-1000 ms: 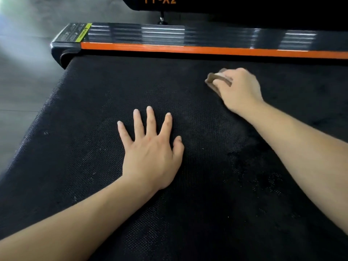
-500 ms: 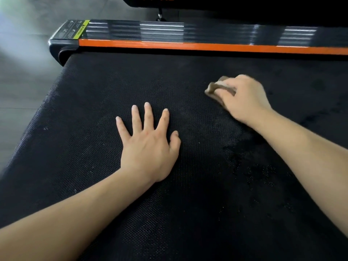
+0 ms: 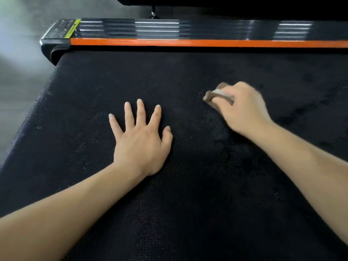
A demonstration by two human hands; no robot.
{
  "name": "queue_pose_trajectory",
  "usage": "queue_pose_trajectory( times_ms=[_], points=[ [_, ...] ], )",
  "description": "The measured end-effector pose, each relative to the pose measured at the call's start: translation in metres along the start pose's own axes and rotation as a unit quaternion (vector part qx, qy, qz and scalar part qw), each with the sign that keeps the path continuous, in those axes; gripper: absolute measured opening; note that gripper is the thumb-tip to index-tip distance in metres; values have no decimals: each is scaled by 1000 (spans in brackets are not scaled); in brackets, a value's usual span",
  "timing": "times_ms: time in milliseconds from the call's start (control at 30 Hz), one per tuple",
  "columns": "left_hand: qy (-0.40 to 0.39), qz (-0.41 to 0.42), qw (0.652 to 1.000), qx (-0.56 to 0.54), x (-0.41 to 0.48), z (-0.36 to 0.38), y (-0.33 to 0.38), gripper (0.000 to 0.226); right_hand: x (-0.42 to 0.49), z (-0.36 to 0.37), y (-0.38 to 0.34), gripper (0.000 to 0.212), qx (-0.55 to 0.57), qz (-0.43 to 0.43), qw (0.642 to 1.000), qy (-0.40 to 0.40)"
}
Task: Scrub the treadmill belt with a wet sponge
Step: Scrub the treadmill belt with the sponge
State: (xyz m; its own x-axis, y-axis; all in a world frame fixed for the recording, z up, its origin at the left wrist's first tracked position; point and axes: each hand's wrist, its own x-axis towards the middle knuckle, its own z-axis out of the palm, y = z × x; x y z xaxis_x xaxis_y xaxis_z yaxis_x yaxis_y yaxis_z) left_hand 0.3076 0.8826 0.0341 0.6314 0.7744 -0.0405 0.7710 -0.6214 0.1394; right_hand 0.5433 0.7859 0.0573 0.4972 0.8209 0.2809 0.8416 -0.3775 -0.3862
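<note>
A person's two bare forearms reach forward over a black, finely textured treadmill belt that fills most of the view. The left hand lies flat on the belt near the middle, palm down, fingers straight and spread apart, holding nothing. The right hand is farther forward and to the right, its fingers curled over a brown sponge with a paler upper layer. It presses the sponge down onto the belt. Only the sponge's left end shows past the fingers, and both hand and sponge are slightly blurred.

The belt looks darker and blotchy on the right side, around and below the right hand, while the left side shows an even dotted weave with a few pale specks. Along the far edge of the belt runs an orange stripe, and behind it a glossy black side rail that catches streaks of light. A yellow-green label sits at the rail's left end. Grey floor is visible to the left of the treadmill.
</note>
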Motion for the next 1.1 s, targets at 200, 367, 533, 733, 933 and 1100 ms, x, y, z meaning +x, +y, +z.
queue_pose_trajectory(
  times_ms=[200, 367, 533, 733, 933, 1100],
  points=[
    [-2, -1, 1000, -6, 0, -1, 1, 67, -26, -7, -14, 31, 14, -83, 995, -50],
    [-2, -1, 1000, -5, -1, -2, 1, 68, -23, -4, -10, 33, -21, 12, 1000, 3],
    [-3, -3, 1000, -6, -1, -2, 1, 68, -72, -9, -30, 38, 47, -94, 992, -72],
    [-4, -3, 1000, -4, -1, -2, 1, 68, -59, -10, -11, 33, -1, 9, 1000, 18],
    [-6, -4, 1000, -8, -2, -3, 1, 67, -98, -23, -23, 33, 33, -93, 994, -52],
    [-15, -4, 1000, -3, -3, -4, 2, 66, -83, -24, -2, 29, -16, 28, 999, 10]
  ],
)
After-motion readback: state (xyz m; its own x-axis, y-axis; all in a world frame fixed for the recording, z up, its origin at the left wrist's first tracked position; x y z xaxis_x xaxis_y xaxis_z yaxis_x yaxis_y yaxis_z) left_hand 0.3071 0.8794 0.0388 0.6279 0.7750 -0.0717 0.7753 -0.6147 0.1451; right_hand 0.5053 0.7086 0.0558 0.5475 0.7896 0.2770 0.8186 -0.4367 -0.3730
